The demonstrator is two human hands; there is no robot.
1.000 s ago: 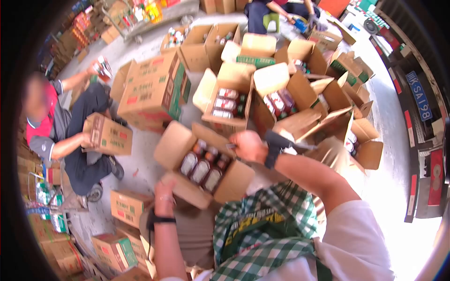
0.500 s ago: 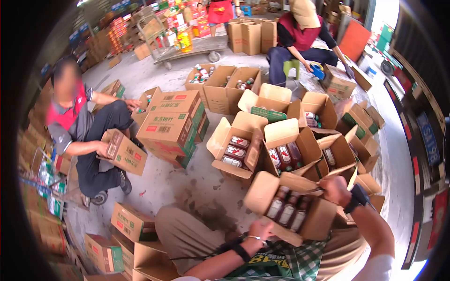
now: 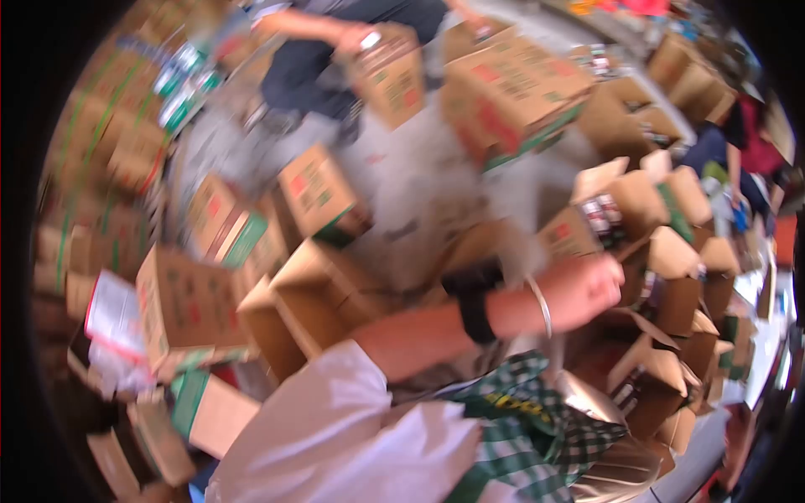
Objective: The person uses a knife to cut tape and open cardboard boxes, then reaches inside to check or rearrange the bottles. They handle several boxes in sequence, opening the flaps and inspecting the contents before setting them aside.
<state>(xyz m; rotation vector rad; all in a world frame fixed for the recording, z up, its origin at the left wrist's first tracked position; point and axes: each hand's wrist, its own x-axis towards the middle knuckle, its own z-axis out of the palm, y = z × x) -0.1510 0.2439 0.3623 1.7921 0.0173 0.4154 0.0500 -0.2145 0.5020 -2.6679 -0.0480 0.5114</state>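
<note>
My left hand [image 3: 591,291] reaches across to the right, with a bracelet and a black band on the arm. Its fingers look curled closed, though smeared by motion; what they hold, if anything, cannot be made out. Beyond it stand open cartons, one with dark bottles [image 3: 602,214] whose labels are pale. Below and to the right of the hand is an open carton [image 3: 658,407] with dark bottles partly showing. My right hand cannot be made out. Left of my forearm stands an open carton [image 3: 310,289] with bare inner walls showing.
A seated person's hand [image 3: 356,38] rests on a closed carton [image 3: 392,80]. A larger closed carton [image 3: 516,92] stands on the floor beside it. More cartons [image 3: 323,191] and a plastic-wrapped bundle [image 3: 117,323] crowd the left. Another person [image 3: 759,138] sits at the far right.
The view has swung left and blurred. My left hand has left the bottle carton's near edge and stretched out to the right. My right hand, earlier at that carton, can no longer be made out.
</note>
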